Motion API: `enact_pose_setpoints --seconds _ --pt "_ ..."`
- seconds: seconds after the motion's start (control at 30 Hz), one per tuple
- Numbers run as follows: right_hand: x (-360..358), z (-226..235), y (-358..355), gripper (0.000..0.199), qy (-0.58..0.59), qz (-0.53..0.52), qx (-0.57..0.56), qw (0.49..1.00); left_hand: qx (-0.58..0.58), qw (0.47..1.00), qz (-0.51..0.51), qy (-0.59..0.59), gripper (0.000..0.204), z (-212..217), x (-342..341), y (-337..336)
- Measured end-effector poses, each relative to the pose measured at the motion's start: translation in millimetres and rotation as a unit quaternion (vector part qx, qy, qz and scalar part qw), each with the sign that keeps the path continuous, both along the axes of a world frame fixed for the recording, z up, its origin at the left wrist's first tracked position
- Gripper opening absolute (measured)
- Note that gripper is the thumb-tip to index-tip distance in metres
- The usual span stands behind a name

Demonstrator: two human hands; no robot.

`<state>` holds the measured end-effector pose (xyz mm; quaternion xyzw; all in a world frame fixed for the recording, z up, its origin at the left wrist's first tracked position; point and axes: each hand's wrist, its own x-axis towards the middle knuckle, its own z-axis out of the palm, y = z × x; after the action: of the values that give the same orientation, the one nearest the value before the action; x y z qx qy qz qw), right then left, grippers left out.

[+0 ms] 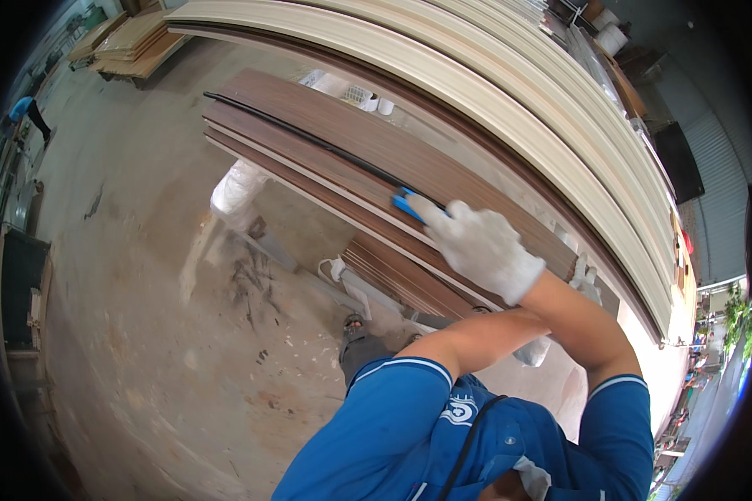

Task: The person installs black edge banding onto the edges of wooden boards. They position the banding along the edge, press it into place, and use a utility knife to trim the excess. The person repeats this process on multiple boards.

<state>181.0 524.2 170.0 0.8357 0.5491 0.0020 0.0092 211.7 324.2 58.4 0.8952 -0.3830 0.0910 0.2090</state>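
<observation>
My arms cross over a long brown wood-grain board (309,117). My right hand (480,250), in a white glove, is closed around a small blue hand tool (405,204); most of the tool is hidden under the fingers. The tool touches a thin black strip (309,144) that runs lengthwise along the board. My left hand (586,282), gloved too, reaches under the right forearm to the board's right end. Its fingers lie stretched on the surface, while the forearm covers part of the hand.
Long cream-coloured profiles (409,54) are stacked beyond the board. More brown boards (401,271) lie below it, near a support wrapped in white plastic (238,192). A white basket (359,96) sits behind. Flat panels (138,42) and a person in blue (27,108) are far left.
</observation>
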Motion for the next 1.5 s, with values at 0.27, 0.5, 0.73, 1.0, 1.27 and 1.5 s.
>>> enact_pose_setpoints --seconds 0.27,0.5,0.73,1.0,1.27,1.5 --pt "12.9 12.0 152.4 0.037 0.063 0.062 0.015 0.996 -0.029 0.996 -0.043 0.069 0.04 11.2 -0.7 22.3" --pt "19.5 15.8 13.5 0.045 0.06 0.019 -0.032 0.997 -0.037 0.994 -0.054 0.09 0.043 18.2 0.1 12.3" --pt "7.5 60.4 -89.9 0.044 0.14 -0.064 -0.054 0.987 -0.025 0.989 -0.065 0.131 0.046 14.4 8.8 19.4" --pt "35.5 74.0 -17.1 0.041 0.173 0.021 0.133 0.976 -0.059 0.987 -0.063 0.132 0.049 0.6 17.3 -5.4" --pt "34.5 54.6 156.6 0.026 -0.101 0.107 -0.068 0.987 -0.128 0.992 0.005 0.006 0.037 -0.5 23.5 -26.8" --pt "8.2 22.5 211.9 0.028 -0.21 0.18 -0.062 0.959 -0.137 0.99 -0.01 0.034 0.034 14.1 17.2 -7.2"
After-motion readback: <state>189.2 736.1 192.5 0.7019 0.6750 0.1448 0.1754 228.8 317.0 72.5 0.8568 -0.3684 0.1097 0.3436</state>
